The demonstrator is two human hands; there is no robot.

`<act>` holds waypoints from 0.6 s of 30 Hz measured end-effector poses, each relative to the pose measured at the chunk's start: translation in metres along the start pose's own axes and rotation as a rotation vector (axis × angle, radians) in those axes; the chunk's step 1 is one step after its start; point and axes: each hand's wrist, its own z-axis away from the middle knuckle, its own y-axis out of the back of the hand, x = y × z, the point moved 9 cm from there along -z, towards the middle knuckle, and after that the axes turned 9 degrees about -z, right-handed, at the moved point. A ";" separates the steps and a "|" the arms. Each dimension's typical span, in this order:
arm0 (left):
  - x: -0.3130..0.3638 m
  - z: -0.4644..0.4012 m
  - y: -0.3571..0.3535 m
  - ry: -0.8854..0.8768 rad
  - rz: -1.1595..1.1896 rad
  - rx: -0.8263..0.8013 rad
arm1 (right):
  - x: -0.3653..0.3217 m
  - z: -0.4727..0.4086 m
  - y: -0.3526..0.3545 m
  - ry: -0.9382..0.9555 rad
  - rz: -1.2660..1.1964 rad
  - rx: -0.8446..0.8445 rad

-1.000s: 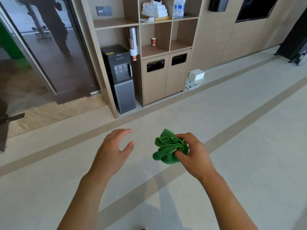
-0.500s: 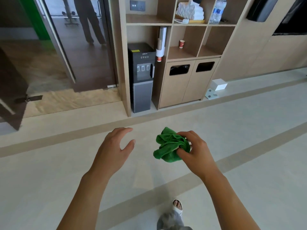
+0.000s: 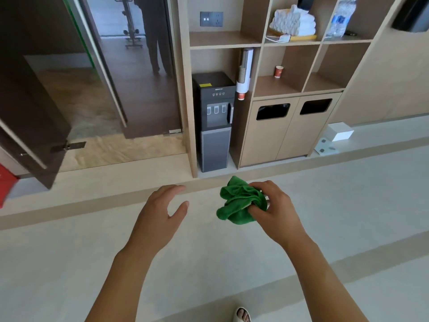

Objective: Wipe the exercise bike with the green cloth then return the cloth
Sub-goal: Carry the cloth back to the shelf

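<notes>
The green cloth (image 3: 241, 202) is held bunched in the curled fingers (image 3: 260, 209) of the right hand (image 3: 276, 212), above the floor (image 3: 69, 263); the left hand (image 3: 160, 210) is spread and empty. A loose fold could be dropped if the pinch slackens; the cloth might be put back in the wrong shelf (image 3: 225, 39) compartment. Open floor lies ahead; the way is bounded by the water dispenser (image 3: 214, 122), the cabinet (image 3: 287, 129) and the open door (image 3: 30, 108) at left.
</notes>
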 end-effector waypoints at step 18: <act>0.082 -0.186 -0.092 -0.026 -0.065 -0.043 | 0.099 -0.177 0.104 -0.014 -0.068 0.036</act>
